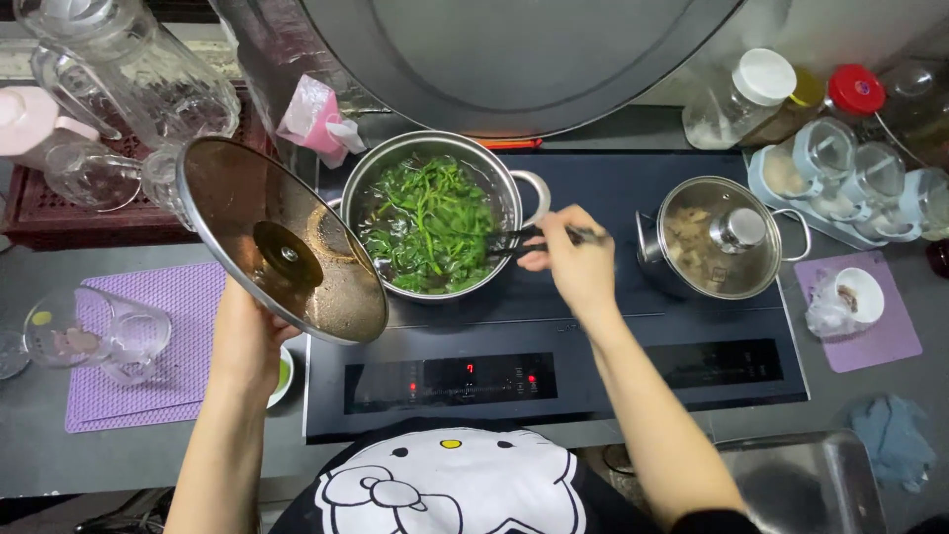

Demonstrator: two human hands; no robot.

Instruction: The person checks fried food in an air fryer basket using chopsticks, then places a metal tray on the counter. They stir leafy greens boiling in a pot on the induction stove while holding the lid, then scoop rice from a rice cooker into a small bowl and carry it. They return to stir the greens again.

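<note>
Your right hand (575,259) has its grip closed around a pair of dark chopsticks (524,240), whose tips reach into the leafy green vegetables (430,222) in the round stainless steel pot (432,213). That pot sits on the rear left zone of the black glass induction cooktop (613,198), its contents lying in dark broth. Your left hand (245,331) is closed on the round glass lid with a metal rim (282,240), holding it tilted up beside the pot's left edge, its underside facing you; the fingers sit behind the glass, so you cannot tell exactly how they wrap the knob.

On the cooktop's right zone stands a smaller steel pot covered by a glass lid (720,237), well apart from your right hand. Left of the cooktop, on the grey counter (40,465), a clear glass cup (99,331) lies tipped on a purple woven mat (148,346). At the far right a small white bowl (858,295) rests on another purple mat (875,336), with a row of clear spice jars (850,178) behind it
</note>
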